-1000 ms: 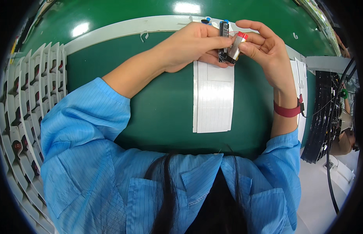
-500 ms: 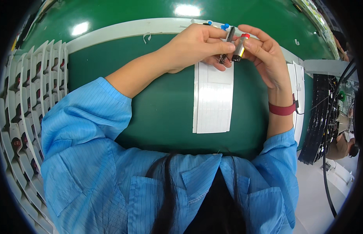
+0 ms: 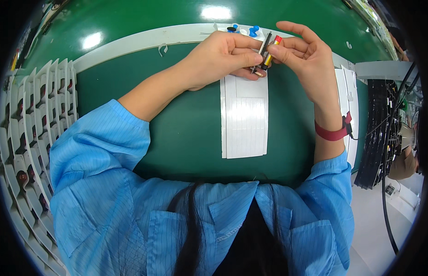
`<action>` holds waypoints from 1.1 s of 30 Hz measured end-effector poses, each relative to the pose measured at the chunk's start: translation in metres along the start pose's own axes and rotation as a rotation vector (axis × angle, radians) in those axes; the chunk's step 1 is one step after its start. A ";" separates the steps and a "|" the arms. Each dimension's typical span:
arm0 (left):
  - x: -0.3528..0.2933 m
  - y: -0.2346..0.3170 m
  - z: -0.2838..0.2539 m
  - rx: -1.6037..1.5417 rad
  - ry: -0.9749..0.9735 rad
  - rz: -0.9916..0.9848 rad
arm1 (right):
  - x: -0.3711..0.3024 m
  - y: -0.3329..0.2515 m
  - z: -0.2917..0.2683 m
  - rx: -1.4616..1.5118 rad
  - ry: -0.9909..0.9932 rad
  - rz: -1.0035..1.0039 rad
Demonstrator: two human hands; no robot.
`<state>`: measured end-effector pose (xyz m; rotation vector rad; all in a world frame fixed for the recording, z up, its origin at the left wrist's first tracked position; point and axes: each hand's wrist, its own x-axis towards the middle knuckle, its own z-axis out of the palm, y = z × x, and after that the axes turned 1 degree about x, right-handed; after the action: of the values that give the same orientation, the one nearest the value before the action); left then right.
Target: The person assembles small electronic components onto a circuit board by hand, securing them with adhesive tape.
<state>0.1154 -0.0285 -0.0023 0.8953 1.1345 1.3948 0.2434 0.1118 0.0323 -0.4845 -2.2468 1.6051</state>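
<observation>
The left hand (image 3: 218, 60) pinches a thin, dark part (image 3: 265, 45); the right hand (image 3: 308, 62) pinches a smooth, red-tipped cylinder (image 3: 268, 59) beside. Below the fingers lie glossy white sheets (image 3: 245, 119).

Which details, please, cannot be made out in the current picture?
Head view:
Middle of the thin black strip: covered by the left hand.
Far side of the red, yellow and black cylinder: turned from the camera, beside the right hand.
Upper end of the white rectangular sheets: hidden by the left hand.
Contents of the white wavy trays: too small.
</observation>
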 end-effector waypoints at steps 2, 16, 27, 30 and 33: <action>-0.002 -0.002 0.001 0.015 0.018 -0.001 | -0.002 0.001 0.002 -0.030 0.011 -0.027; -0.002 -0.005 0.002 0.086 0.021 0.047 | -0.002 0.001 0.006 -0.062 0.003 -0.035; -0.003 -0.006 0.001 0.140 0.037 0.066 | 0.000 0.003 0.008 -0.089 -0.011 -0.037; -0.006 -0.003 0.007 0.271 0.097 0.086 | 0.000 0.003 0.011 -0.080 0.010 -0.038; -0.011 0.010 0.017 0.660 0.080 0.134 | -0.001 0.003 0.016 -0.101 0.072 -0.112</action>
<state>0.1307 -0.0365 0.0124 1.4058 1.6643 1.1750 0.2371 0.0988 0.0240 -0.4273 -2.2667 1.4038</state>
